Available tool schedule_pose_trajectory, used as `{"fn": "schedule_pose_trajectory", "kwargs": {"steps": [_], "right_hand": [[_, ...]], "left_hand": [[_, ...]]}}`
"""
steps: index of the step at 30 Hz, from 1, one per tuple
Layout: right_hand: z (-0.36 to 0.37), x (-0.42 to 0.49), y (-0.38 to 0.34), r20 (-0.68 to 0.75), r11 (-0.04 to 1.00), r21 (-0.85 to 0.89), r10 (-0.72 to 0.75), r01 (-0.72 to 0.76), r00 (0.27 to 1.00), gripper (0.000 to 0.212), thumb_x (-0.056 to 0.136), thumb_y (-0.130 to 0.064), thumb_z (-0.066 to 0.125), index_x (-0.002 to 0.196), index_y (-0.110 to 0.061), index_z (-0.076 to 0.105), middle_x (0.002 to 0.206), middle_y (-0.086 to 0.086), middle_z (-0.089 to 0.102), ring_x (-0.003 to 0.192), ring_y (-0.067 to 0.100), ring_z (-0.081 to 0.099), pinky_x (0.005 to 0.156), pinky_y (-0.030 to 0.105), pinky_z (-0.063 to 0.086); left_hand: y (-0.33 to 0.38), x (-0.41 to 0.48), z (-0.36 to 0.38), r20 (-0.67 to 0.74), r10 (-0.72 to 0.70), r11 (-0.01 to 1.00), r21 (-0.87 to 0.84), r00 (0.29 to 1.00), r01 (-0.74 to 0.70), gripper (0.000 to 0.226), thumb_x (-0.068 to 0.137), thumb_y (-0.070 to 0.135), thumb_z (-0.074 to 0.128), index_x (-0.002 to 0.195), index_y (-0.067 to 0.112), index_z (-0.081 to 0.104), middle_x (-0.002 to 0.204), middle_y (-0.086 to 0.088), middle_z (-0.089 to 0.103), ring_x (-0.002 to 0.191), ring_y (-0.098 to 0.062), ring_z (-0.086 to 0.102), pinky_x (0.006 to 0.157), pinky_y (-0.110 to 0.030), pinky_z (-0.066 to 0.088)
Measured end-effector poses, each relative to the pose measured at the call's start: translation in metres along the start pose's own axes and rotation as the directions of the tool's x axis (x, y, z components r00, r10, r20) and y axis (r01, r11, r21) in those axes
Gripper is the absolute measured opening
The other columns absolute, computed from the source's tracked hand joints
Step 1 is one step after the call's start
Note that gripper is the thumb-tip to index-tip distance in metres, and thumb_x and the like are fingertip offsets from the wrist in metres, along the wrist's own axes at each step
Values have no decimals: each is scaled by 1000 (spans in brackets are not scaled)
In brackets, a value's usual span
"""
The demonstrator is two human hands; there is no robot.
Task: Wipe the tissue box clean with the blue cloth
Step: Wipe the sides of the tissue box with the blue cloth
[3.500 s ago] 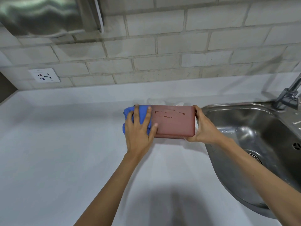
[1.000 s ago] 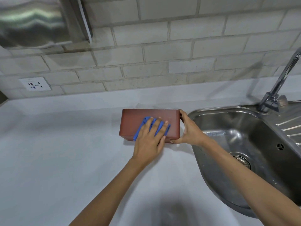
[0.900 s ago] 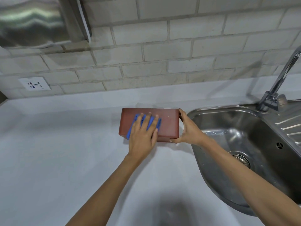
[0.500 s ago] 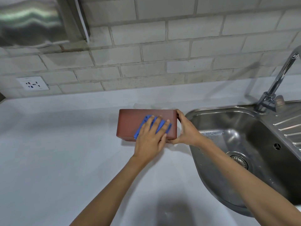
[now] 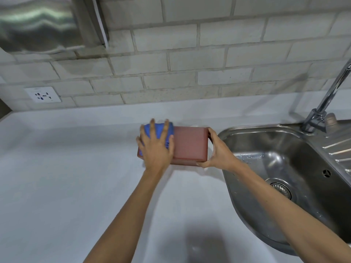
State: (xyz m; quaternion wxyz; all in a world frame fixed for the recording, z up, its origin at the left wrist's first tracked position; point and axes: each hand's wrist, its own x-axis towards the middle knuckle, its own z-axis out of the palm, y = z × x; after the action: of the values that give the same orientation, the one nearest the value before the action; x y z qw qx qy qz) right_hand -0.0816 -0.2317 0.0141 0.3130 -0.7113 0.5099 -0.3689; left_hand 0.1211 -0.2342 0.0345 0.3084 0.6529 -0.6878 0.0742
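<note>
Both hands are on the tissue box (image 5: 190, 146), a reddish-brown rectangular box sitting on the white counter (image 5: 66, 177). Left hand (image 5: 155, 147) lies flat with fingers spread wide, pressing the blue cloth (image 5: 158, 129) against the box's left end; the cloth bunches over that corner and shows between and beyond the fingers. This hand looks slightly blurred. Right hand (image 5: 218, 150) grips the opposite end of the box, thumb hooked over the top far corner and fingers curled under the near bottom edge. Between the two hands the near face of the box is bare and looks clean. Just right of the right hand is a steel sink (image 5: 275, 158), with a tap (image 5: 321, 111) rising beyond it. Beyond the hands a pale brick wall (image 5: 190, 63) runs along the counter, with a white socket (image 5: 43, 94) well off to the left of the left hand.
</note>
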Motion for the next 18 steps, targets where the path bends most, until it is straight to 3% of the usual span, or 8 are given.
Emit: {"fn": "schedule_pose_trajectory", "kwargs": {"steps": [2,5,9,11,13,15,16,18], "right_hand": [[0,0,0,6,1000,6,3,-3,1000,102,47,-21,87,132,-15,31,125,1,52,119,19,50,101,29,42],[1,0,1,-2,1000,1,9,-9,1000,105,47,-23,88,134,-15,30,125,1,52,118,18,50,100,28,42],[1,0,-1,-32,1000,10,-7,7,999,101,48,-21,88,133,-12,33,121,-2,55,109,11,55,90,15,43],[2,2,-1,-36,1000,-3,-4,4,999,80,61,-18,75,130,-6,37,111,-11,55,97,-3,57,80,12,43],[3,5,0,-29,1000,-21,6,-6,1000,67,66,-16,69,124,-1,41,105,-13,54,92,-2,58,77,14,43],[2,4,2,-20,1000,-16,8,-9,1000,90,58,-10,83,133,-3,33,115,-5,54,101,8,57,85,6,41],[2,2,2,-23,1000,-13,15,-15,1000,104,52,-12,89,137,-6,29,122,-3,53,108,10,55,90,5,39],[1,0,2,-22,1000,-1,13,-13,1000,113,46,-17,92,138,-11,28,129,1,52,118,15,52,101,19,41]], "left_hand": [[-8,3,-1,-50,-134,990,-39,990,132,45,95,30,45,140,25,46,148,-19,38,131,-46,34,102,-58,35],[16,1,6,-70,-267,962,-79,961,261,44,97,30,41,141,27,43,151,-16,35,133,-41,31,106,-51,28],[72,-15,15,15,10,995,-99,1000,-9,45,94,29,43,139,24,47,147,-17,42,131,-47,35,105,-53,33],[87,-23,15,46,188,979,-88,981,-183,45,88,29,45,132,23,55,140,-16,50,124,-45,44,102,-51,40],[81,-25,12,58,376,926,-68,925,-372,42,83,27,51,123,22,62,129,-15,59,113,-40,53,93,-47,47],[60,-23,10,49,484,875,-63,874,-481,41,82,25,60,122,22,64,124,-18,63,109,-42,56,89,-46,50],[48,-21,9,39,473,880,-60,880,-470,42,81,24,64,123,21,64,125,-19,63,111,-45,56,89,-48,50],[23,-16,8,-14,353,935,-39,936,-353,44,81,22,66,125,19,63,128,-21,61,114,-49,54,91,-54,48]]}}
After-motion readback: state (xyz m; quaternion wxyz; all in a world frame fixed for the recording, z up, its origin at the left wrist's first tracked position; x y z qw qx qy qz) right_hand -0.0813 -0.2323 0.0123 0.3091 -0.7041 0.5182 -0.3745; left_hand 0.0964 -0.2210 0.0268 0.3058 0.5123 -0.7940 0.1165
